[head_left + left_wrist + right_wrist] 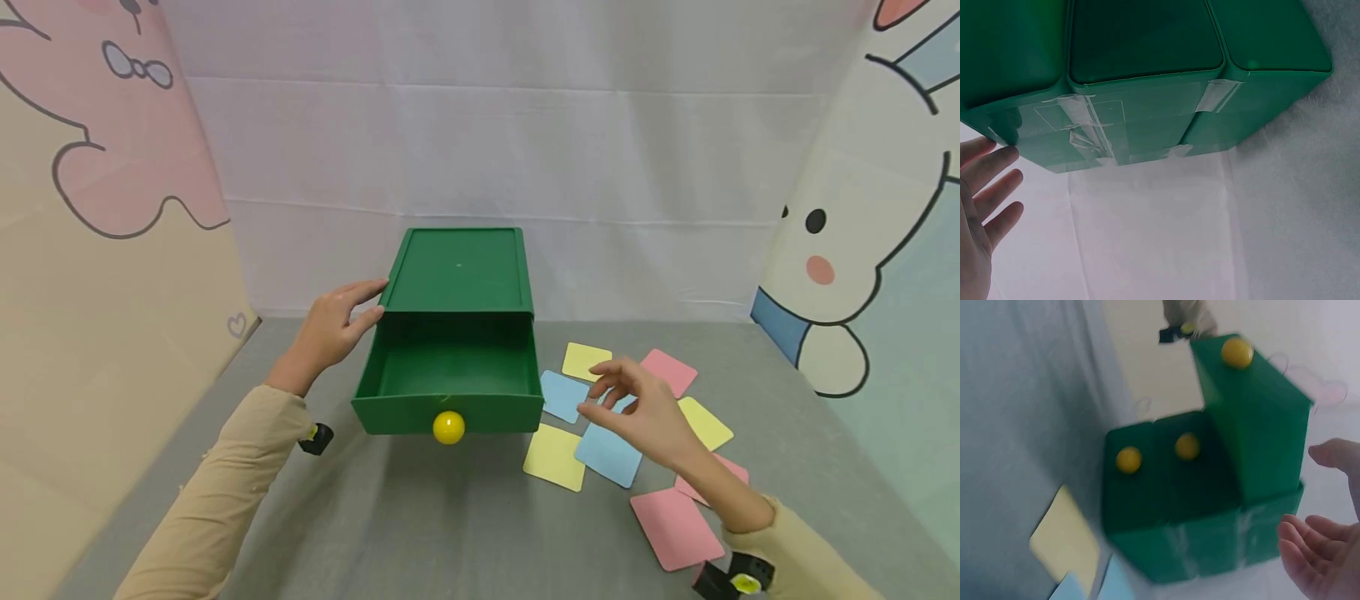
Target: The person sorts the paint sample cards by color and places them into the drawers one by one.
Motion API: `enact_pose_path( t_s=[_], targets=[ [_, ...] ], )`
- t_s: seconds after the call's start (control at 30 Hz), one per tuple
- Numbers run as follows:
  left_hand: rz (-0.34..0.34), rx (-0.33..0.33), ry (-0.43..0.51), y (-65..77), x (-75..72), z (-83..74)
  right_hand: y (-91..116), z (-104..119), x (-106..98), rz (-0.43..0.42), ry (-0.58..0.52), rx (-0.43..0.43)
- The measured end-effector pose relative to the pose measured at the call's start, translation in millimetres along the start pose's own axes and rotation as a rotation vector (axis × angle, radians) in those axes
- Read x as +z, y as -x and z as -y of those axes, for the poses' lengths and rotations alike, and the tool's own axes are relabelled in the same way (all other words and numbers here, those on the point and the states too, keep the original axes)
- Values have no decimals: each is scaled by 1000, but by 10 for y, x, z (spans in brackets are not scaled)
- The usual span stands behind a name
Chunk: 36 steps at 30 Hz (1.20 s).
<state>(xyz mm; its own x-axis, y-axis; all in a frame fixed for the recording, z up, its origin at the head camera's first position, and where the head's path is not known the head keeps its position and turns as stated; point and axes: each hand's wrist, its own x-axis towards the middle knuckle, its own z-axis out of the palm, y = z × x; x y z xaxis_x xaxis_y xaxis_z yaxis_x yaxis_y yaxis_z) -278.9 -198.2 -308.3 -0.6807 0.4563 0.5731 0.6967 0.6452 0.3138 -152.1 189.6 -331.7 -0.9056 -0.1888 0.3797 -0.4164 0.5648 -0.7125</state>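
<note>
A green drawer cabinet [459, 268] stands in the middle, its top drawer [397, 415] pulled out and showing a bare green inside. On the drawer's front is a round yellow knob [448, 427]. The left hand [324, 333] rests its fingertips on the cabinet's upper left side, fingers fairly straight. Holding nothing, the right hand [647, 412] hovers right of the drawer over the blue card [609, 457], with fingers loosely bent. In the right wrist view, two lower drawers are pushed in, each with a yellow knob [1187, 446]. Clear tape [1085, 119] joins the stacked units.
Several cards lie scattered on the grey table [315, 533] at the right, among them a yellow card [553, 458], a pink card [677, 529] and a small blue card [562, 395]. A white cloth [480, 150] hangs behind; printed cartoon panels [817, 250] flank both sides.
</note>
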Motion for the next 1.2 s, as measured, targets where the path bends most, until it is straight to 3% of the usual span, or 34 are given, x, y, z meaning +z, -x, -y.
enact_pose_path(
  t_s=[0.2, 0.53, 0.8, 1.2],
  targets=[
    [1, -2, 0, -5, 8, 10, 62, -452, -61, 128, 88, 107],
    [14, -16, 8, -6, 4, -2, 264, -1046, -32, 188, 352, 146],
    [11, -13, -9, -8, -9, -20, 409, -1139, 72, 194, 504, 133],
    [13, -16, -4, -3, -2, -9, 485, -1165, 149, 183, 567, 118]
  ],
)
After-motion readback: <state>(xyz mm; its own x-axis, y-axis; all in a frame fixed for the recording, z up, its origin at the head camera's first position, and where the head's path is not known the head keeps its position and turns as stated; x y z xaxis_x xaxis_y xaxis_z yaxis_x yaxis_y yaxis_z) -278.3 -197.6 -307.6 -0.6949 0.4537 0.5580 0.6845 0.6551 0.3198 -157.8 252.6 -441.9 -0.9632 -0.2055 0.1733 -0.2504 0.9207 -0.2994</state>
